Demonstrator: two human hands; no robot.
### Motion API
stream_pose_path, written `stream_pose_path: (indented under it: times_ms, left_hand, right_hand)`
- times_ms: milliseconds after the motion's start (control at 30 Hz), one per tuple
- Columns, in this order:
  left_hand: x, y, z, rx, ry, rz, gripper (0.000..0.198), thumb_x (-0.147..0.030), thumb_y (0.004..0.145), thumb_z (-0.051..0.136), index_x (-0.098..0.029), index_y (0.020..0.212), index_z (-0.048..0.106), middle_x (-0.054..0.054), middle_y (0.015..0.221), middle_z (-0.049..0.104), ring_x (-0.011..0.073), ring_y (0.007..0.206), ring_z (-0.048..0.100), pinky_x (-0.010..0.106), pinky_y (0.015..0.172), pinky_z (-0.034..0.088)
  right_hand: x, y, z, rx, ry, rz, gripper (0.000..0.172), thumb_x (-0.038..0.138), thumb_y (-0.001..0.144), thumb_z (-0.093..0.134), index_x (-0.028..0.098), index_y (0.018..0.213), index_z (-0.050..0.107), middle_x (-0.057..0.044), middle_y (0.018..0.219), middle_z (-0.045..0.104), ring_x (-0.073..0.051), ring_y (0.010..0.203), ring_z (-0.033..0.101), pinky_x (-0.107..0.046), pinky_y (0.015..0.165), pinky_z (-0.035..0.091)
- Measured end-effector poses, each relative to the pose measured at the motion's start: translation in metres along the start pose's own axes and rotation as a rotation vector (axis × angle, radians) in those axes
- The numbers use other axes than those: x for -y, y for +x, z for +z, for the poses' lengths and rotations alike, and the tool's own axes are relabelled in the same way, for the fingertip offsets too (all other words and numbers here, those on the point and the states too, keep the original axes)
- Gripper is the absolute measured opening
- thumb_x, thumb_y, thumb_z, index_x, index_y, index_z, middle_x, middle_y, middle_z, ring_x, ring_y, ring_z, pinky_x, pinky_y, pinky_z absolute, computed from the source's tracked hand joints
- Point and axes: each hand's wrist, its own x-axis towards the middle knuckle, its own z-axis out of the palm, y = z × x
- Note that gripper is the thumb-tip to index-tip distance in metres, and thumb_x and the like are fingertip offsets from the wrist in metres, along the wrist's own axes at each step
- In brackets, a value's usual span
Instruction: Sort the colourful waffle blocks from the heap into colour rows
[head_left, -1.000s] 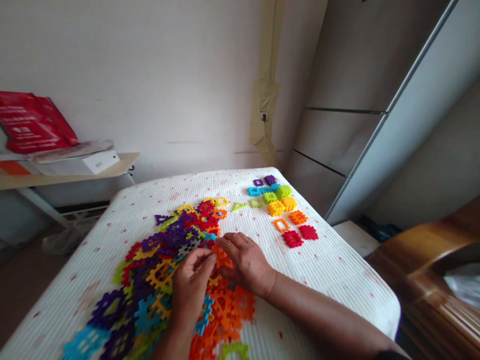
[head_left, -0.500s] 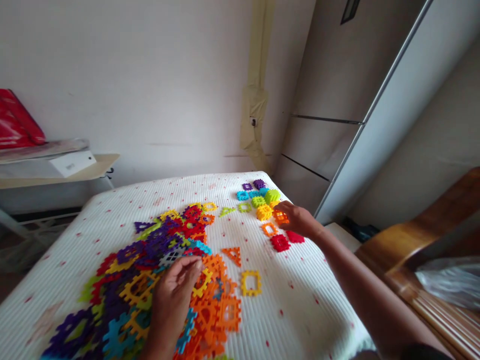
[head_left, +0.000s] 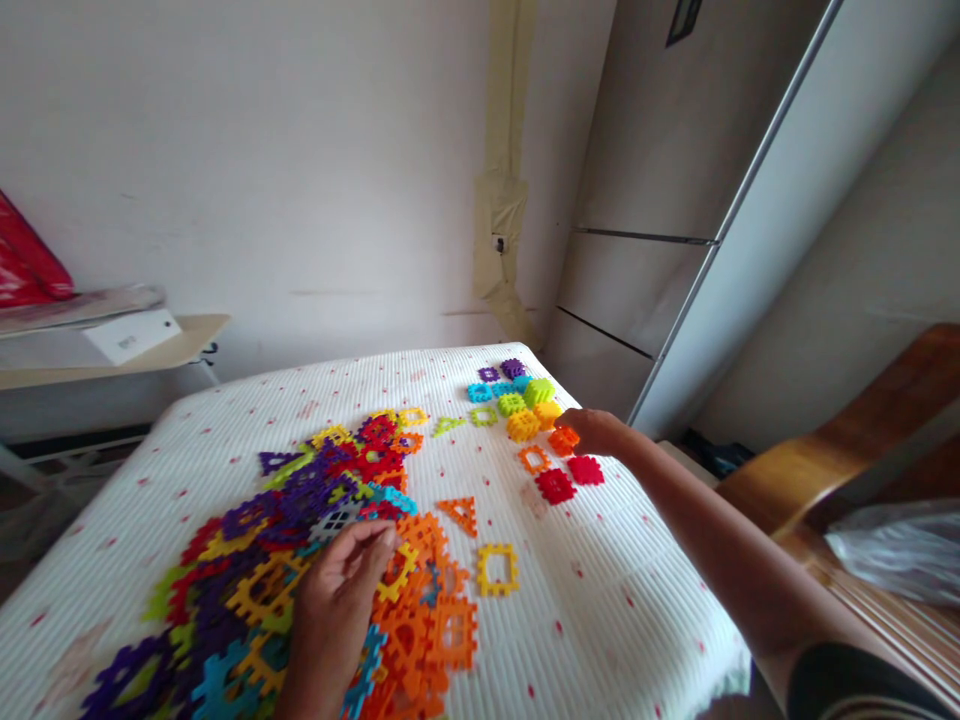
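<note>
Your outstretched right hand (head_left: pixel 591 431) at orange stack (head_left: pixel 564 442), right of centre, grip unclear; left hand (head_left: pixel 341 585), lower centre, curled, pinched together.

What looks like a table (head_left: pixel 637 590) under a white, ribbed, red-spotted cloth (head_left: pixel 247 410) carries a heap of multicoloured toothed plastic tiles (head_left: pixel 307 500) around the fingers of the left hand (head_left: pixel 334 595). Right of them lie an orange plastic triangle (head_left: pixel 470 515) and a yellow toothed plastic square (head_left: pixel 498 590). Red toothed plastic stacks (head_left: pixel 556 486) lie nearer than the fingers of the right hand (head_left: pixel 596 432), a purple plastic stack (head_left: pixel 513 369) beyond.
</note>
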Motion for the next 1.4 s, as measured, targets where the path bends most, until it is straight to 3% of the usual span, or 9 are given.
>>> stream_pose_path:
  times_ms: [233, 567, 767, 867, 967, 1167, 1267, 1400]
  left_hand:
    - [0.006, 0.002, 0.0, -0.001, -0.017, 0.018, 0.035, -0.047, 0.064, 0.065, -0.017, 0.082, 0.062, -0.001, 0.067, 0.063, 0.0141, 0.064, 0.057, 0.022, 0.059, 0.047]
    - [0.003, -0.001, 0.002, -0.016, -0.037, 0.038, 0.033, -0.044, 0.064, 0.065, -0.016, 0.08, 0.062, 0.001, 0.068, 0.064, 0.0162, 0.065, 0.059, 0.024, 0.059, 0.048]
    - [0.001, -0.002, 0.002, -0.006, -0.041, 0.035, 0.032, -0.044, 0.065, 0.065, -0.016, 0.081, 0.061, 0.0, 0.066, 0.063, 0.0143, 0.062, 0.057, 0.022, 0.057, 0.047]
    - [0.001, -0.001, 0.003, 0.0, -0.03, 0.041, 0.032, -0.044, 0.065, 0.064, -0.016, 0.08, 0.062, 0.0, 0.066, 0.062, 0.0141, 0.061, 0.057, 0.022, 0.057, 0.047]
    - [0.003, -0.001, 0.003, 0.0, -0.026, 0.049, 0.032, -0.044, 0.066, 0.064, -0.016, 0.081, 0.062, 0.0, 0.066, 0.062, 0.0138, 0.061, 0.057, 0.022, 0.057, 0.047]
    - [0.005, -0.001, 0.001, -0.007, -0.013, 0.055, 0.032, -0.043, 0.066, 0.064, -0.016, 0.083, 0.062, 0.0, 0.067, 0.063, 0.0144, 0.061, 0.057, 0.023, 0.056, 0.047]
    - [0.003, -0.001, 0.0, -0.006, -0.008, 0.062, 0.031, -0.043, 0.066, 0.064, -0.016, 0.081, 0.062, 0.0, 0.066, 0.062, 0.0141, 0.06, 0.056, 0.023, 0.055, 0.047]
    - [0.003, -0.001, 0.001, 0.002, -0.023, 0.053, 0.031, -0.043, 0.065, 0.064, -0.015, 0.081, 0.062, 0.001, 0.066, 0.063, 0.0154, 0.062, 0.058, 0.024, 0.057, 0.047]
  right_hand:
    - [0.002, 0.003, 0.001, 0.04, -0.022, 0.003, 0.058, 0.021, 0.067, 0.063, 0.023, 0.124, 0.05, -0.008, 0.123, 0.054, -0.024, 0.107, 0.054, -0.03, 0.083, 0.045]
    - [-0.002, 0.008, 0.014, -0.025, 0.016, -0.008, 0.057, 0.019, 0.066, 0.064, 0.022, 0.122, 0.052, -0.01, 0.117, 0.058, -0.026, 0.1, 0.058, -0.033, 0.076, 0.047]
    - [0.007, -0.006, -0.003, -0.082, -0.018, 0.055, 0.058, 0.019, 0.067, 0.061, 0.022, 0.123, 0.05, -0.009, 0.121, 0.056, -0.023, 0.101, 0.057, -0.03, 0.076, 0.046]
    - [0.033, -0.017, -0.014, -0.203, 0.066, 0.011, 0.038, 0.02, 0.074, 0.056, 0.021, 0.112, 0.057, -0.007, 0.11, 0.062, -0.02, 0.093, 0.06, -0.027, 0.073, 0.044]
    - [0.077, -0.022, -0.016, -0.254, 0.211, -0.099, 0.022, 0.026, 0.079, 0.053, 0.022, 0.099, 0.061, -0.003, 0.095, 0.067, -0.016, 0.082, 0.062, -0.025, 0.068, 0.042]
    - [0.164, -0.015, 0.002, -0.234, 0.215, -0.171, 0.023, 0.032, 0.081, 0.053, 0.02, 0.1, 0.058, -0.007, 0.091, 0.066, -0.019, 0.077, 0.063, -0.026, 0.061, 0.043]
    - [0.182, -0.01, 0.008, -0.211, 0.156, -0.138, 0.026, 0.036, 0.08, 0.052, 0.018, 0.097, 0.058, -0.009, 0.09, 0.063, -0.022, 0.075, 0.063, -0.027, 0.057, 0.045]
    - [0.189, -0.006, 0.013, -0.172, 0.151, -0.133, 0.025, 0.038, 0.08, 0.051, 0.018, 0.093, 0.059, -0.009, 0.091, 0.062, -0.022, 0.078, 0.063, -0.028, 0.058, 0.046]
